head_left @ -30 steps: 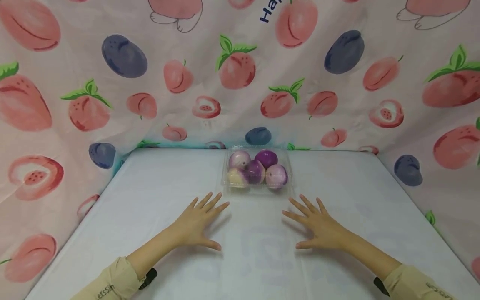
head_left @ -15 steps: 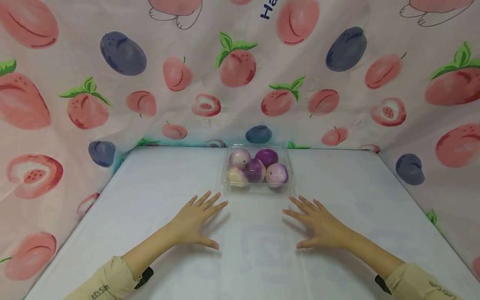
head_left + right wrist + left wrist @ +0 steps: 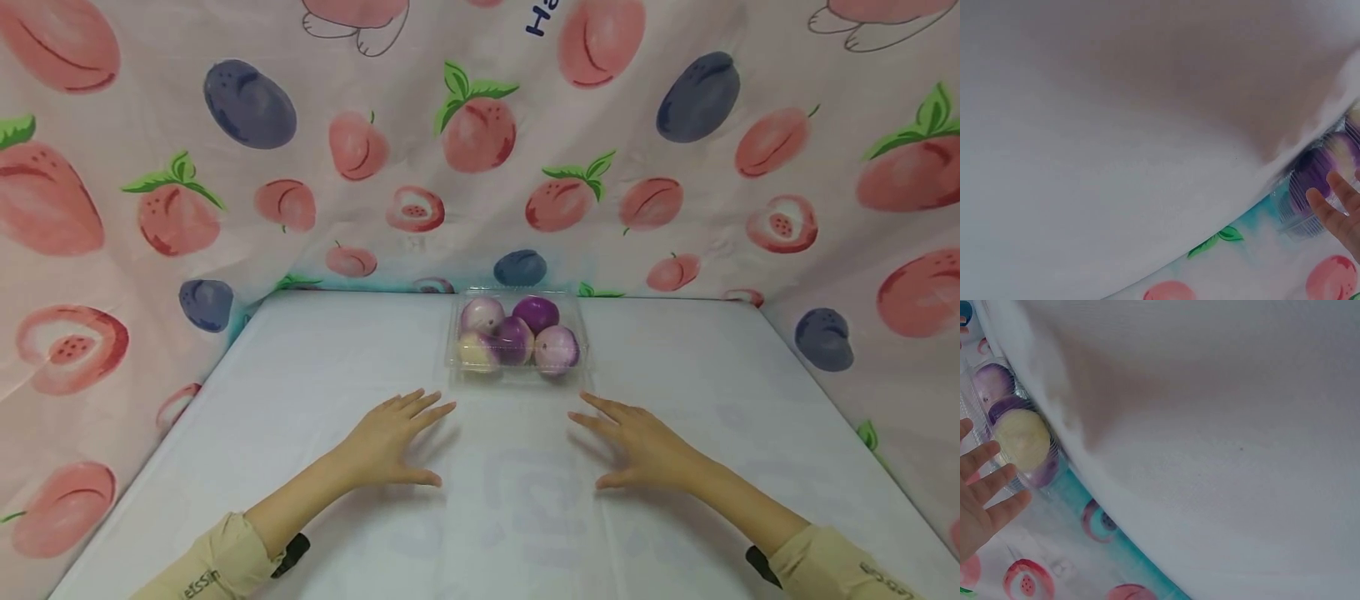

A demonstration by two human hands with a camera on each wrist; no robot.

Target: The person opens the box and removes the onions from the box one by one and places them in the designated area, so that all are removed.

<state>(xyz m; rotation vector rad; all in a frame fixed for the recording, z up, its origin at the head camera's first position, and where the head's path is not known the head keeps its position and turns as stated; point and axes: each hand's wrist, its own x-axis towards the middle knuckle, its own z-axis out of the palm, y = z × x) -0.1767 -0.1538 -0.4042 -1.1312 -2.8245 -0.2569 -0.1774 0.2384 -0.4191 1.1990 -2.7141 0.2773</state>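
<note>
A clear plastic box stands at the back middle of the table in the head view. Inside it lie several round purple-and-cream vegetables, onions or turnips; I cannot tell which. My left hand hovers in front of the box's left side, fingers extended and thumb apart, holding nothing. Mirroring it on the right, my right hand is also extended and holds nothing. Neither hand touches the box. The left wrist view shows a pale vegetable through the plastic beyond my fingertips; the right wrist view shows a purple one.
A white cloth covers the table. Behind and on both sides hangs a fabric curtain printed with peaches and blue fruit, meeting the table's back edge just behind the box.
The fingers of both hands have drawn closer together and bent slightly. The hands stay nearly in place, and the box sits where it was; the head view has shifted a little.
</note>
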